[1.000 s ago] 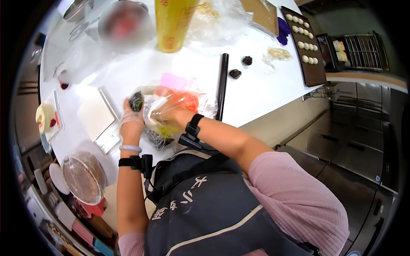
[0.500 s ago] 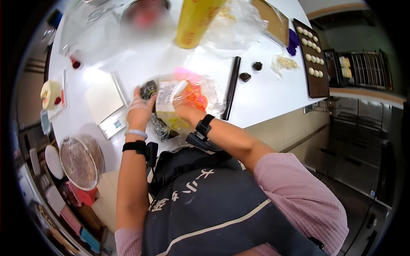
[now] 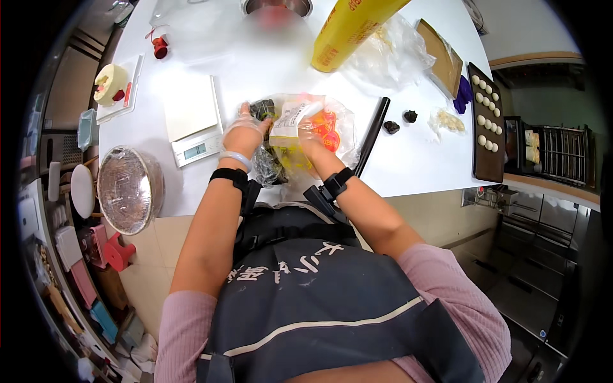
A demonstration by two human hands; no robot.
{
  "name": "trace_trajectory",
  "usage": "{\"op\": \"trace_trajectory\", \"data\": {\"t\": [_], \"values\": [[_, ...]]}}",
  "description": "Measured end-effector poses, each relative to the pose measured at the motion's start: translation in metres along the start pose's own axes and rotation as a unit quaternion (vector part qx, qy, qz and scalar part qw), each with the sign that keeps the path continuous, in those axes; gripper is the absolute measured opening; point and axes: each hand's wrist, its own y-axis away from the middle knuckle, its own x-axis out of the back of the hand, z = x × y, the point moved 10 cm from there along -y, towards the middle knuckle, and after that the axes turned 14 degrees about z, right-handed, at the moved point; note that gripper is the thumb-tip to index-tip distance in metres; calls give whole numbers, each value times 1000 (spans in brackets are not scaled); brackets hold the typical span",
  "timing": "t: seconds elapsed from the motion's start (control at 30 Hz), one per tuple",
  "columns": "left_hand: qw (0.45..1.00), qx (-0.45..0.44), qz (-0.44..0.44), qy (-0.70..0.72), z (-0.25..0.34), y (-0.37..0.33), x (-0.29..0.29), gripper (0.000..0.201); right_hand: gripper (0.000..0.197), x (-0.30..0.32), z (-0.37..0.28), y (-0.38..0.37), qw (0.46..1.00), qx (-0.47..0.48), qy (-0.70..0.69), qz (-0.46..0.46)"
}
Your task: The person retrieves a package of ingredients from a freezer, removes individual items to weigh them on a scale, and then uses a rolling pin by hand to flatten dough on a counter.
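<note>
My left hand [image 3: 242, 138], in a thin clear glove, has its thumb and fingers around the top of a dark lump in clear plastic [image 3: 262, 108]. More of that dark, film-wrapped mass [image 3: 267, 167] bulges out below, near the table's front edge. Beside it lies a clear plastic bag [image 3: 345, 127] with orange print and a white label. My right hand [image 3: 314, 145] reaches into or under this bag, and its fingers are hidden by the plastic and label. A white digital scale [image 3: 193, 121] stands left of my left hand. To the bag's right rests a black rod [image 3: 373, 137].
Two small dark lumps [image 3: 401, 121] and a crumpled film with pale bits [image 3: 447, 121] lie rightward. A dark tray [image 3: 488, 159] holds several white balls. A yellow roll [image 3: 345, 38] and metal bowl [image 3: 306, 7] stand far off; a film-covered bowl [image 3: 131, 190] is at left.
The whole view has shifted, so the table things appear farther right. My left hand stays at the dark lump and my right hand at the bag.
</note>
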Motion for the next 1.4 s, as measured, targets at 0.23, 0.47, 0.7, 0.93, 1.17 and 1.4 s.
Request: {"op": "trace_trajectory", "data": {"t": [0.23, 0.47, 0.7, 0.93, 1.17, 1.4], "values": [[998, 32, -12, 50, -6, -3, -4, 82, 25, 18, 15, -3, 995, -22, -94, -7], [965, -14, 114, 236, -15, 22, 60, 71, 27, 93, -54, 67, 911, -20, -401, -94], [680, 43, -173, 711, 53, 109, 102, 52, 34, 21, -125, 158, 748, -181, -586, -253], [635, 57, -116, 762, -10, 116, 127, 53, 41, -24, -124, 155, 877, -170, -411, -184], [501, 84, -127, 852, -51, 137, 125, 55, 51, -84, -127, 152, 945, -21, -275, -177], [505, 48, -94, 857, -93, 156, 132, 56, 46, -132, -172, 256, 761, 538, 154, -328]]}}
